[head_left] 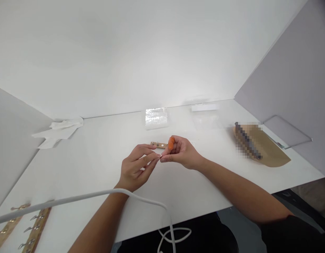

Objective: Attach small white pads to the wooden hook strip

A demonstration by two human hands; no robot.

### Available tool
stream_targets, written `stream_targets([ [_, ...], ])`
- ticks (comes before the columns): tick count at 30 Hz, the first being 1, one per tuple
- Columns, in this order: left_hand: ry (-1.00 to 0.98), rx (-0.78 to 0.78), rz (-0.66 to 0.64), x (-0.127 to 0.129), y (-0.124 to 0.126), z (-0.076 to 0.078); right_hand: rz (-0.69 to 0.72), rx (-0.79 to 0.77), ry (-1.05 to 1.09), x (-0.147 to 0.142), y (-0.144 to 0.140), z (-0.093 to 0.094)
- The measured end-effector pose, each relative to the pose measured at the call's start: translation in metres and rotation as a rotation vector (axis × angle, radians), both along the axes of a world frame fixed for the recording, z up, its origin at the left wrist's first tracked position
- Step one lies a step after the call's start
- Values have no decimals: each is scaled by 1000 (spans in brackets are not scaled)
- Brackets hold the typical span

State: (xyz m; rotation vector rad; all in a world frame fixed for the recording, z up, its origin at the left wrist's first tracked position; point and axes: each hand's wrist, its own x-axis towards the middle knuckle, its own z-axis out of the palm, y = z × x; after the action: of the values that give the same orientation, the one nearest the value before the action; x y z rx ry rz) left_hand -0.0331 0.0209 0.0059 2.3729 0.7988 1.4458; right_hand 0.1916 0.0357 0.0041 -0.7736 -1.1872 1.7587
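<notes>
My left hand (137, 167) and my right hand (185, 153) meet fingertip to fingertip above the white table. Both are closed in a pinch at one spot; what sits between the fingertips is too small to name. An orange cover, like a finger cot (171, 143), wraps a finger of my right hand. Just beyond my fingers lies a short wooden strip (159, 144) with small metal fittings and a white dot; my right hand partly hides its right end.
Wooden hook rails (36, 228) lie at the lower left. A white cable (94, 193) crosses in front. Farther back are white paper (61, 130), a clear plastic packet (156, 118) and a white strip (204, 108). Brown paper (275, 151) with a blurred dark item lies right.
</notes>
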Motion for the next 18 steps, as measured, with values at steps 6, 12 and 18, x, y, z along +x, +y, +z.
stream_targets([
  [6, 21, 72, -43, -2, 4, 4, 30, -1, -4, 1, 0, 2],
  [12, 52, 115, -93, -3, 6, 8, 79, -24, 16, 3, 1, 2],
  [18, 52, 131, -139, -1, 5, 13, 151, -58, 32, 3, 1, 3],
])
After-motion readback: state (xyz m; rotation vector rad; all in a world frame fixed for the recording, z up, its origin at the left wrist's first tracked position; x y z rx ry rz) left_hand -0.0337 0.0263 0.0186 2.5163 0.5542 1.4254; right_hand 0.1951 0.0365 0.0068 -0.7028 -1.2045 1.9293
